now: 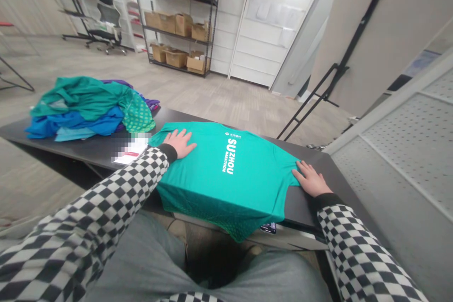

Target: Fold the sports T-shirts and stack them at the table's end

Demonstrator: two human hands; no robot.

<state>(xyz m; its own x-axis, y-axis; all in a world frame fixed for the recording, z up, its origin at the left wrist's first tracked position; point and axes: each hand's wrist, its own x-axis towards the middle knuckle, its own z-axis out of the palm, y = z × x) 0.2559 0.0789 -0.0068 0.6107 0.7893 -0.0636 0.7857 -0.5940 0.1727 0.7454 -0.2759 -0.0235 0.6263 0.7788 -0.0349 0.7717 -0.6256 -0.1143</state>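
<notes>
A teal T-shirt [208, 174] with white "SUZHOU MARATHON" lettering lies spread across the dark table, its near part draping over the front edge. My left hand [180, 143] rests flat on the shirt's upper left, fingers spread. At the right end, my right hand [311, 178] lies with fingers stretched out, the fingertips on the edge of a sleeve and the palm over the tabletop. Neither hand grips the cloth. To the left sits a heap of clothes [81, 99] in green, blue and purple.
The dark table [339, 174] meets a white perforated panel [406, 151] on the right. Beside the heap is a white paper [132, 151], partly blurred. A phone [268, 228] shows below the shirt's hem. Beyond stand a board on a black stand [336, 75] and shelves with cardboard boxes [176, 58].
</notes>
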